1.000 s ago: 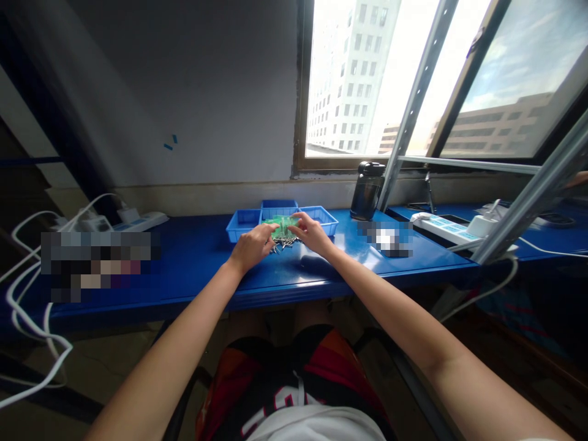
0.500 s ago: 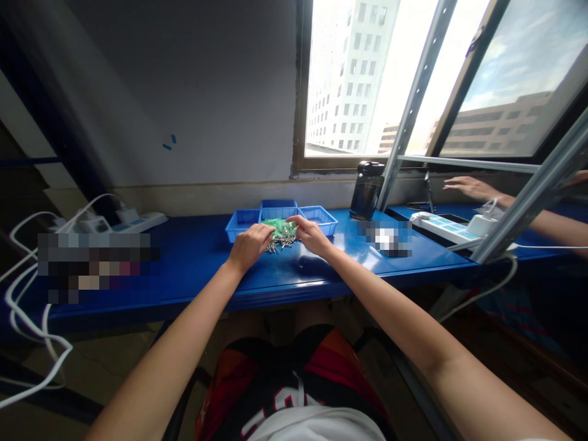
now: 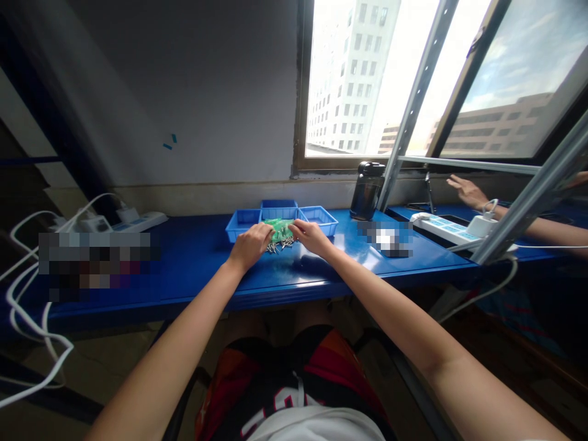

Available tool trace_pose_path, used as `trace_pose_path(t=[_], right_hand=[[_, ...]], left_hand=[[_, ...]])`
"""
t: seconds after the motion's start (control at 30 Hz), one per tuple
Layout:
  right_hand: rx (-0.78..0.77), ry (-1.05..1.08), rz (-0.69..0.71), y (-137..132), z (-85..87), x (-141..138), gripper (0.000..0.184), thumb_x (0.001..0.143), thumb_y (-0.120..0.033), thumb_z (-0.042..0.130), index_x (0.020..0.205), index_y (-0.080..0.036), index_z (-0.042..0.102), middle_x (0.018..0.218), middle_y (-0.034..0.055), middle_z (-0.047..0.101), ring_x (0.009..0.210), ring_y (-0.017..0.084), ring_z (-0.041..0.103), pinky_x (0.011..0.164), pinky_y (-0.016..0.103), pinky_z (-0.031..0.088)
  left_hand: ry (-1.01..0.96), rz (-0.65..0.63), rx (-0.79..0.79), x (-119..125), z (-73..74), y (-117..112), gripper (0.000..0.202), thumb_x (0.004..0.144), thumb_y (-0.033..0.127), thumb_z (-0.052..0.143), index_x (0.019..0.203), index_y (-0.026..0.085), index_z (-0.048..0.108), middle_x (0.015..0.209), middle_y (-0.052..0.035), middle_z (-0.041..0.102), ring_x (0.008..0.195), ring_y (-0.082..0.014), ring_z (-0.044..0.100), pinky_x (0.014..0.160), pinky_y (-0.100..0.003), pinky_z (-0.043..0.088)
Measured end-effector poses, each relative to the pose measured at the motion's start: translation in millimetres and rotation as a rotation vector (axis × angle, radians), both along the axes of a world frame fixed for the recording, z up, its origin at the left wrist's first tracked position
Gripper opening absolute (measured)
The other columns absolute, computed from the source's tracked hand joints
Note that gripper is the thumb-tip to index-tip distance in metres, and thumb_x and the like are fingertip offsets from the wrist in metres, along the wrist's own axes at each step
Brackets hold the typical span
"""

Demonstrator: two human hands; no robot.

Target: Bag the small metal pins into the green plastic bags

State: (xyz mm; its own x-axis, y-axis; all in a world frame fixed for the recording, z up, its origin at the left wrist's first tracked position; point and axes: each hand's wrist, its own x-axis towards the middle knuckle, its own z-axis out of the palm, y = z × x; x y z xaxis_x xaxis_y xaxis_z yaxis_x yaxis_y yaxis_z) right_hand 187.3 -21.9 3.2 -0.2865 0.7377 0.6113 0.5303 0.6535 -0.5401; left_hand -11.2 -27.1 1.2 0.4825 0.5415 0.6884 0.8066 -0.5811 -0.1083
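A crumpled green plastic bag [image 3: 281, 226] lies between my hands, with several silvery screws or similar small metal pieces [image 3: 281, 246] in a pile at its near side. My left hand [image 3: 250, 244] is closed, its thumb and fingers pinching the bag's left edge. From the other side my right hand [image 3: 311, 236] pinches the bag's right edge, fingers bent. Right behind the bag stand blue plastic bins: one at the left [image 3: 239, 226], one at the right [image 3: 324, 219] and one at the back [image 3: 278, 204]. The fingertips partly cover the bag's edges.
On the blue table [image 3: 193, 269], a black bottle [image 3: 366, 191] stands right of the bins. Power strips lie left [image 3: 147, 222] and right [image 3: 448, 229], with white cables. Metal shelf posts [image 3: 416, 79] rise at the right. Beyond them is another person's hand [image 3: 471, 191].
My right fingers have come down and closed on the bag's right edge, and the bag looks flatter. My left hand stays nearly in place. The other person's hand has shifted slightly.
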Motion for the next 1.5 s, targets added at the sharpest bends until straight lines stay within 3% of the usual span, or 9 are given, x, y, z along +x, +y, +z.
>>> trace_pose_path(t=[0.1,0.2,0.47,0.63,0.77,0.9,1.13,1.23,1.5], right_hand=[[0.042,0.036,-0.023,2,-1.4,-1,0.021,0.081,-0.038,0.049,0.092,-0.019,0.05,0.066,-0.0024,0.057,0.057,0.01,0.05,0.057,0.021,0.038],[0.071,0.07,-0.002,5,-4.0,-2,0.035,0.075,-0.033,0.057,0.103,-0.021,0.041,0.078,-0.0011,0.058,0.063,0.01,0.053,0.057,0.022,0.04],[0.09,0.138,0.023,6,-6.8,-4,0.033,0.073,-0.033,0.058,0.094,-0.022,0.036,0.082,-0.0007,0.059,0.064,0.01,0.055,0.056,0.022,0.041],[0.14,0.001,0.072,-4,-2.3,-6,0.013,0.08,-0.031,0.049,0.083,-0.019,0.047,0.077,0.0016,0.059,0.067,0.011,0.054,0.059,0.022,0.041],[0.145,-0.064,0.165,-11,0.2,-5,0.017,0.08,-0.026,0.048,0.093,-0.017,0.051,0.081,0.0034,0.06,0.07,0.011,0.056,0.059,0.021,0.042],[0.147,-0.042,0.114,-10,-0.2,-5,0.026,0.077,-0.031,0.054,0.098,-0.016,0.052,0.082,0.0043,0.061,0.072,0.013,0.057,0.06,0.022,0.043],[0.197,-0.031,0.054,-1,-2.7,-4,0.015,0.081,-0.024,0.046,0.089,-0.017,0.058,0.081,0.0044,0.062,0.07,0.012,0.055,0.061,0.022,0.043],[0.222,-0.02,0.066,-2,-1.8,-3,0.014,0.082,-0.023,0.047,0.087,-0.018,0.059,0.084,0.0049,0.059,0.071,0.012,0.054,0.06,0.022,0.043],[0.274,-0.022,0.066,-4,2.5,0,0.017,0.085,-0.023,0.045,0.084,-0.019,0.061,0.09,0.0058,0.056,0.073,0.012,0.051,0.065,0.024,0.042]], left_hand=[[0.023,-0.073,-0.021,1,-0.3,-1,0.028,0.093,0.032,0.029,0.093,0.018,0.053,0.091,-0.0051,0.061,0.083,-0.0158,0.06,0.058,-0.021,0.043],[0.018,-0.14,-0.033,2,-1.3,-1,0.026,0.093,0.031,0.029,0.097,0.018,0.052,0.096,-0.0054,0.061,0.086,-0.0157,0.06,0.062,-0.021,0.046],[0.024,-0.2,-0.058,2,-1.0,-5,0.025,0.093,0.032,0.032,0.101,0.02,0.053,0.109,-0.0054,0.06,0.095,-0.0164,0.06,0.07,-0.023,0.049],[0.044,-0.207,-0.059,1,-1.8,-5,0.027,0.092,0.033,0.034,0.103,0.021,0.054,0.118,-0.0054,0.055,0.095,-0.0162,0.06,0.071,-0.024,0.05],[0.037,-0.19,-0.064,0,0.2,-8,0.03,0.09,0.036,0.036,0.108,0.021,0.054,0.123,-0.0058,0.052,0.097,-0.0174,0.059,0.071,-0.025,0.051],[0.05,-0.19,-0.06,1,1.4,-10,0.032,0.089,0.034,0.037,0.113,0.022,0.054,0.127,-0.0055,0.048,0.101,-0.0185,0.057,0.073,-0.025,0.051],[-0.049,-0.037,-0.055,2,2.7,-7,0.024,0.087,0.028,0.039,0.1,0.019,0.057,0.103,-0.0053,0.058,0.083,-0.017,0.061,0.058,-0.023,0.047],[-0.192,0.026,-0.046,0,5.1,-5,0.029,0.087,0.031,0.041,0.109,0.017,0.052,0.097,-0.0058,0.06,0.074,-0.0165,0.061,0.056,-0.024,0.045],[-0.08,-0.121,-0.168,-5,-3.0,4,0.028,0.09,0.03,0.038,0.109,0.025,0.058,0.106,-0.0012,0.065,0.082,-0.016,0.064,0.07,-0.024,0.049]])
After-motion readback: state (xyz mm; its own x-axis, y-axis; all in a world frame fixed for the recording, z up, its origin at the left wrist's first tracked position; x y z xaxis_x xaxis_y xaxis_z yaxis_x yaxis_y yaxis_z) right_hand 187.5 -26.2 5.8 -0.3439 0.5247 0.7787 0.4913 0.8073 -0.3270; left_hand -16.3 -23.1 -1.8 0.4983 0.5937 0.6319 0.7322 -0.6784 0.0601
